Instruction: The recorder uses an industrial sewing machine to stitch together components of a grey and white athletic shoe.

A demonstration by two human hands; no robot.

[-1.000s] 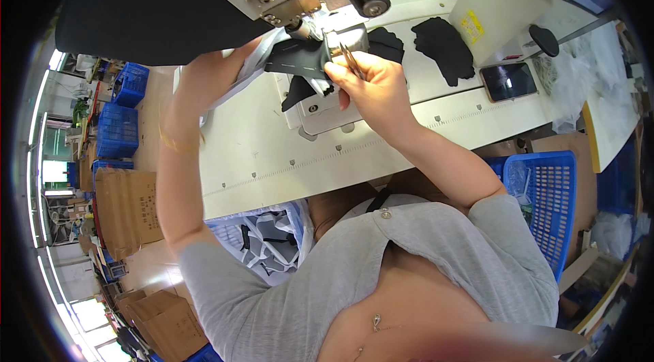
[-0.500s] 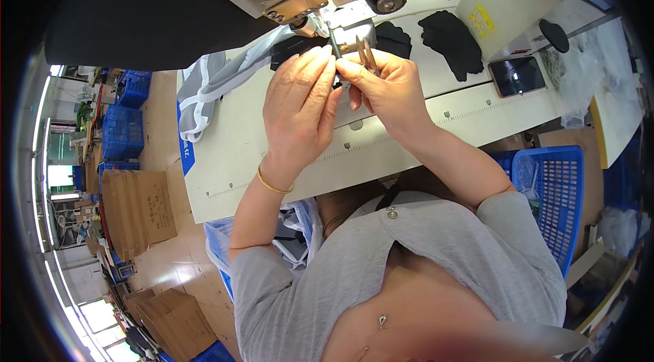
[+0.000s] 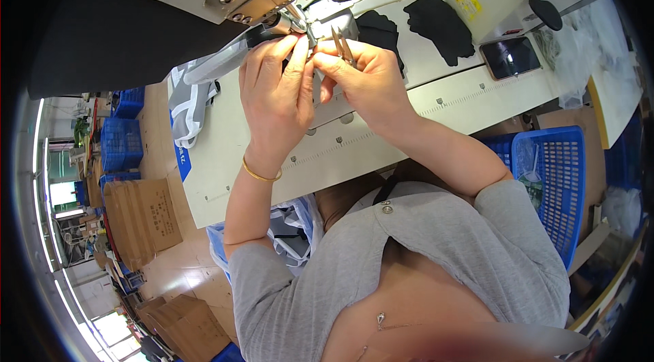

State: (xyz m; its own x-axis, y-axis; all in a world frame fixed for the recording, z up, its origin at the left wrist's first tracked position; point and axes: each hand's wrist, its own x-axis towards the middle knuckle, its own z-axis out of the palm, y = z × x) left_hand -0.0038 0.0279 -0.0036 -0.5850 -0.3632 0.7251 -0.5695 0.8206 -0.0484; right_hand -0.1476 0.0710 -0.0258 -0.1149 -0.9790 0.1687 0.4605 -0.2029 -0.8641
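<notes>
My left hand (image 3: 281, 93) is closed at the sewing machine's needle area, fingertips on a narrow dark strip of fabric (image 3: 312, 40). Close beside it, my right hand (image 3: 371, 83) keeps a pair of thread snips (image 3: 343, 47) tucked in the fingers, points up and blades apart. Its thumb and forefinger pinch near the lower end of the same strip. The sewing machine's metal presser parts (image 3: 289, 20) stand just beyond my left fingertips. Grey fabric with white edging (image 3: 194, 100) trails over the table at the left. My fingers hide part of the strip.
Black fabric pieces (image 3: 441, 29) lie behind my right hand. A phone (image 3: 509, 58) rests on the table (image 3: 402, 110) at the right. Blue baskets (image 3: 562, 185) stand by the table, one at my right. Cardboard boxes (image 3: 143, 215) sit on the floor at left.
The view has shifted, so the machine and table appear further left and higher. Both hands remain together at the needle area, still on the strip, and the snips stay in my right hand.
</notes>
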